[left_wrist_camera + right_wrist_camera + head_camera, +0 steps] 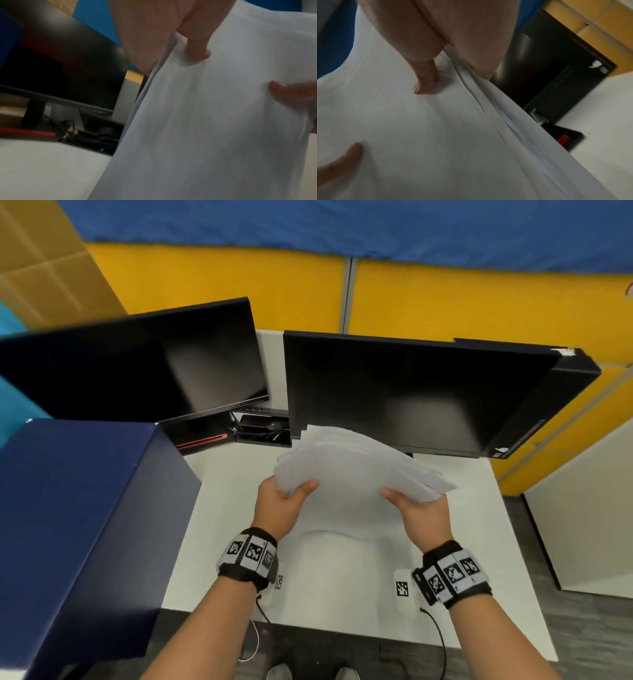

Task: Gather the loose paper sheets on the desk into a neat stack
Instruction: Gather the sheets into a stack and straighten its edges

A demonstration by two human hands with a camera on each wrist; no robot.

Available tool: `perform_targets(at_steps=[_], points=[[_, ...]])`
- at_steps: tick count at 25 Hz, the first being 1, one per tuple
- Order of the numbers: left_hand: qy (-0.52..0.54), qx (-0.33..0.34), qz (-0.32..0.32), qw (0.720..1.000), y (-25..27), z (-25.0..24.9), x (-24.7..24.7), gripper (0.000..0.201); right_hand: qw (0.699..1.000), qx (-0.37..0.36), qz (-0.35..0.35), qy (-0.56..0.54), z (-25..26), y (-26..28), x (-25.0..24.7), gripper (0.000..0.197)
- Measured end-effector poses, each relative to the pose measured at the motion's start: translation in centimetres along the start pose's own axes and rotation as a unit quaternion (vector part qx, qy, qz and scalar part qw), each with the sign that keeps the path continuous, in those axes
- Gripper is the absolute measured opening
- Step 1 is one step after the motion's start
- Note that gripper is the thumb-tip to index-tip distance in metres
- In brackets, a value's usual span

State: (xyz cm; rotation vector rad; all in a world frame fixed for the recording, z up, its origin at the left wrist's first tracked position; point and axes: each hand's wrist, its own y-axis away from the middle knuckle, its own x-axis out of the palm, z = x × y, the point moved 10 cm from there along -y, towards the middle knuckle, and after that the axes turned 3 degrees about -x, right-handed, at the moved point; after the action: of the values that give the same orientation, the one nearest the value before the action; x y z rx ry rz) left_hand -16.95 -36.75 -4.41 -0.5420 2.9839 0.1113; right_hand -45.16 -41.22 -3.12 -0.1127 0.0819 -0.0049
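Observation:
A bundle of several white paper sheets (356, 470) is held in the air above the white desk (239, 498), in front of the right monitor. Its edges are fanned and uneven. My left hand (286, 498) grips the bundle's left edge, thumb on top. My right hand (416, 506) grips the near right edge, thumb on top as well. In the left wrist view the sheets (214, 121) fill the frame with my thumb pressed on them. In the right wrist view the layered sheet edges (488, 102) run under my palm.
Two dark monitors (144, 364) (411, 392) stand at the back of the desk. A large dark blue box (75, 525) rises at the left. Cables and a black device (260, 422) lie between the monitors. Yellow partition panels (479, 302) close the back.

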Motion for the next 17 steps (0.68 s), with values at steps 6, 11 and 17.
perform_targets(at_steps=[6,11,17], points=[[-0.035,-0.055,0.041,0.997,0.2,3.4,-0.4,0.039,0.997,0.048,0.050,0.014,-2.1,1.3,0.9,0.048],[0.025,-0.048,-0.018,0.998,0.5,2.5,-1.4,0.022,1.000,0.008,0.010,-0.008,-0.6,1.2,1.2,0.039],[0.071,0.041,-0.089,0.993,2.0,-2.8,-1.7,0.056,0.999,-0.009,0.002,-0.043,1.4,1.3,1.9,0.042]])
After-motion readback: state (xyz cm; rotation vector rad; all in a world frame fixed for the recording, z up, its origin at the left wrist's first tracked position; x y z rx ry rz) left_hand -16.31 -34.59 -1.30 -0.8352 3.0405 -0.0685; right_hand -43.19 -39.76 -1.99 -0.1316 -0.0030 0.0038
